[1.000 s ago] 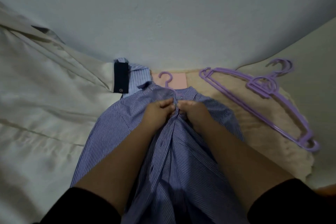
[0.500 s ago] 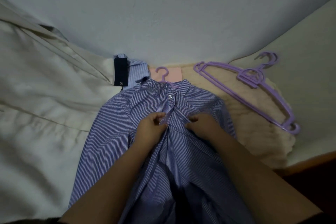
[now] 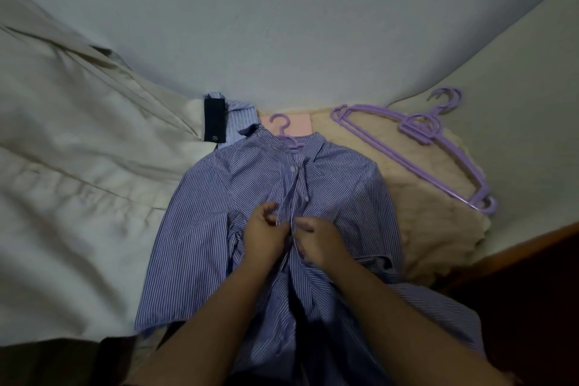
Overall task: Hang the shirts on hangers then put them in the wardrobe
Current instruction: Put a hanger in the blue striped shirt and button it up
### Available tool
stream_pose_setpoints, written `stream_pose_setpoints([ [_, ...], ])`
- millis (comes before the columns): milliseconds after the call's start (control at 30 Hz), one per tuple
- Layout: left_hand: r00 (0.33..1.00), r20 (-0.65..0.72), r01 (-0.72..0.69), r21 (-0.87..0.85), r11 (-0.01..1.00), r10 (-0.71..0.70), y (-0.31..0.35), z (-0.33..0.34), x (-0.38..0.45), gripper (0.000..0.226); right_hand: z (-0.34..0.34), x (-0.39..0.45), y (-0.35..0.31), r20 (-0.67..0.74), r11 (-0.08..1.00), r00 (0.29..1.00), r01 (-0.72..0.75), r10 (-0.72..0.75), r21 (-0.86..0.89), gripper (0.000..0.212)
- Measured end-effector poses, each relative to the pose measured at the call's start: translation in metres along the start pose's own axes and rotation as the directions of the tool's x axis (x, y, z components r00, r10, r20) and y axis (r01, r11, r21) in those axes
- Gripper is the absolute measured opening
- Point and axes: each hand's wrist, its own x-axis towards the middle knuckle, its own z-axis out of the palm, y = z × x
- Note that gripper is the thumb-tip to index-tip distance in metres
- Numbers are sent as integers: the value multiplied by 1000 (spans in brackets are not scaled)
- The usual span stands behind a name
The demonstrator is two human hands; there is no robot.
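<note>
- Two hands met at the button line of a blue striped shirt (image 3: 200,229) that lay front-up on the bed, collar toward the wall.
- Left hand (image 3: 263,235) pinched the shirt's left front edge, fingers curled on the cloth.
- Right hand (image 3: 319,241) gripped the opposite edge, touching the left hand at the placket.
- One purple hanger (image 3: 279,127) sat inside the shirt, its hook poking out past the collar over a pink patch (image 3: 300,124).
- Several spare purple hangers (image 3: 416,147) lay stacked to the right on a cream fuzzy blanket (image 3: 423,229), apart from the shirt.
- A second striped shirt (image 3: 239,117) with a dark label (image 3: 214,121) lay just beyond the collar, to the left.
- Beige cloth (image 3: 78,150) covered the bed to the left.
</note>
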Motion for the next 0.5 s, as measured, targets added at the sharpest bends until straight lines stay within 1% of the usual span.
stream_pose_setpoints([
  [33, 1000, -5, -2, -29, 1000, 2, -1, 0, 0, 39, -2, 1, -1, -30, 998, 999, -21, 24, 67, 25],
  [100, 998, -23, -62, -29, 998, 62, 1, -1, 1, 35, -7, 5, -6, -92, 976, 993, -59, 79, 208, 23],
  [167, 990, -46, -135, -32, 990, 133, 6, -1, 5, 30, -11, 14, -12, -148, 964, 983, -65, 106, 258, 25],
  [233, 981, -60, -185, -13, 983, 184, 10, 0, 11, 22, -13, 25, -15, -174, 950, 974, -87, 145, 301, 26],
  [367, 968, -5, -248, 151, 957, 252, 12, 2, 22, 20, -15, 41, -21, -127, 898, 964, -163, 233, 409, 18],
  [433, 964, 15, -264, 210, 941, 267, 12, 2, 26, 26, -15, 46, -22, -102, 892, 968, -168, 231, 419, 20],
  [500, 966, 24, -256, 215, 943, 257, 11, 1, 29, 30, -15, 47, -23, -115, 905, 970, -154, 215, 397, 20],
])
